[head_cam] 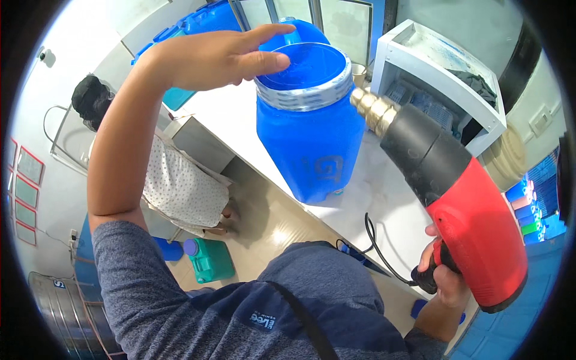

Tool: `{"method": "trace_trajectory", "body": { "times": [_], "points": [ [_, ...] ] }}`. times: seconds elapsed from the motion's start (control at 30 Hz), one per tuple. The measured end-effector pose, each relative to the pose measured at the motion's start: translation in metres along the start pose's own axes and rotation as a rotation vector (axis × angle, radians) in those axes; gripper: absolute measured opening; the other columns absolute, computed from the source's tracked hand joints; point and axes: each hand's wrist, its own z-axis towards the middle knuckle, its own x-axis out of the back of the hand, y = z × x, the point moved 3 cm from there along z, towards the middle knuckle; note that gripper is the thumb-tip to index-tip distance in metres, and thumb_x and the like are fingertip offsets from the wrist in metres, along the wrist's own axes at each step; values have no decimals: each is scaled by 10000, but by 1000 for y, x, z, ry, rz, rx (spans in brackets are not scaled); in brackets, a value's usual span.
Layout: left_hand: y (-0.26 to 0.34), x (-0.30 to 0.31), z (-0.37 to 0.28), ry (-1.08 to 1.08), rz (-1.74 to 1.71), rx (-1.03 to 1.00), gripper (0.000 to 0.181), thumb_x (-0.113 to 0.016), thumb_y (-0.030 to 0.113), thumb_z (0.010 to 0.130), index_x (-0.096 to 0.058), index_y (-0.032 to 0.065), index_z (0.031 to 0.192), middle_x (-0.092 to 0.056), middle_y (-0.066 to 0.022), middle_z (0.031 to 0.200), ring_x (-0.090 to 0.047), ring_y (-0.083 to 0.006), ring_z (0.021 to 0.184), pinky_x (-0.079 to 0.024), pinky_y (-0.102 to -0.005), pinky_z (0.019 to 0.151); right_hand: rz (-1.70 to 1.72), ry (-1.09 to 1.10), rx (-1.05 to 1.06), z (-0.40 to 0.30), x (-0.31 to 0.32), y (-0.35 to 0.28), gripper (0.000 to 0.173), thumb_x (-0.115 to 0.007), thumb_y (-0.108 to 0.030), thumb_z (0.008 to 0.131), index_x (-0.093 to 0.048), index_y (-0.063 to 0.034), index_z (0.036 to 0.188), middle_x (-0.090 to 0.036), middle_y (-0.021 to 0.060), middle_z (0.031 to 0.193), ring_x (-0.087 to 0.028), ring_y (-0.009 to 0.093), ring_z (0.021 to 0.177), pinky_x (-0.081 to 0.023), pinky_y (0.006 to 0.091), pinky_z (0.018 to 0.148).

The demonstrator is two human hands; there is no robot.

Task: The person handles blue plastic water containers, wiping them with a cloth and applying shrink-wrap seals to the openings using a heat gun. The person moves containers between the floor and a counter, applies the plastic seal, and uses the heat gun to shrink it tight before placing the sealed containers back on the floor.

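Observation:
A blue plastic water container [310,148] stands upright on the white countertop [382,229]. Around the edge of its wide round blue lid [306,65] runs a band of clear printed plastic film [310,96]. Over the lid's left side reaches my left hand [225,58], fingers apart and holding nothing; whether it touches the lid I cannot tell. My right hand [445,274] grips the handle of a red and black heat gun [472,225]. The gun's metal nozzle [375,110] points at the container from the right, near the film band. A black cord [382,252] runs from its handle.
More blue containers [207,20] stand at the back left. At the back right is a white shelf unit [441,67] with packs inside, beside a cup [358,74]. Left of the counter, a person in a dotted white garment [184,180] bends over. A green jug [211,261] sits on the floor.

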Motion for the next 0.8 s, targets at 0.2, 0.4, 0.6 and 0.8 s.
{"method": "trace_trajectory", "body": {
  "times": [0.2,0.4,0.6,0.8],
  "points": [
    [-4,13,-2,-9,-7,-75,683,-410,514,1090,-300,86,1611,-690,-145,1045,-672,-221,904,-545,-355,825,-70,-47,68,-5,0,5,666,-718,-262,813,-523,154,1295,-669,187,944,-635,217,639,-500,323,575],
    [3,-13,37,322,-12,-352,606,-422,423,1107,-255,184,1638,-607,-156,1335,-638,-294,1179,-521,-417,1024,-119,-60,77,-7,0,7,664,-721,-270,815,-526,152,1290,-665,179,924,-633,218,640,-499,324,578],
    [3,-7,42,76,-15,-125,608,-405,445,1109,-227,211,1641,-615,-186,1358,-640,-326,1204,-508,-444,1063,-158,-35,77,-16,6,4,663,-724,-277,817,-530,149,1286,-661,170,904,-631,219,641,-497,325,582],
    [-9,3,27,-17,1,6,627,-417,446,1095,-285,127,1617,-705,-224,1100,-722,-272,844,-595,-381,776,-138,-39,55,-18,9,7,662,-727,-285,819,-534,147,1282,-658,161,884,-629,220,642,-496,327,585]
  ]
}}
